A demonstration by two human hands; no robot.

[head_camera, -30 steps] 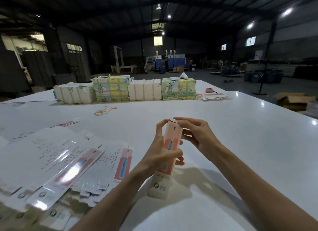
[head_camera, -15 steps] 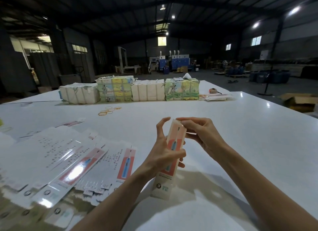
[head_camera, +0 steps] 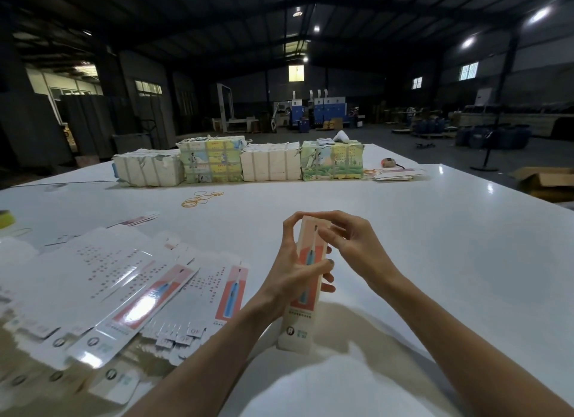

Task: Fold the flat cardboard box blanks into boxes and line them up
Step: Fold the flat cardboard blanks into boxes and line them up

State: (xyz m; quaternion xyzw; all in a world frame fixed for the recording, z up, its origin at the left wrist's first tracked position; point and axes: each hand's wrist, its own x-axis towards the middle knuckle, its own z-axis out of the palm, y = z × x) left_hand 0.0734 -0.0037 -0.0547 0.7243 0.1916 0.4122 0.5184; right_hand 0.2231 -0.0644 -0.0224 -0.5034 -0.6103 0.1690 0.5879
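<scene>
A tall narrow box (head_camera: pixel 298 326), pink and white with a blue toothbrush printed on it, stands upright on the white table (head_camera: pixel 435 246). My left hand (head_camera: pixel 292 270) grips its middle, thumb across the front and fingers behind. My right hand (head_camera: pixel 351 242) is at the box's top end, its curled fingers touching the top flap. A loose spread of flat box blanks (head_camera: pixel 124 292) with the same print lies on the table to the left of my arms.
Several strapped bundles of packed cardboard (head_camera: pixel 236 163) line the far side of the table. Rubber bands (head_camera: pixel 202 197) lie in front of them. A small stack of blanks (head_camera: pixel 394 174) and a tape roll (head_camera: pixel 388 162) sit at the far right.
My right hand's fingers have come down over the box's top end. The left hand keeps its grip and the box stays upright.
</scene>
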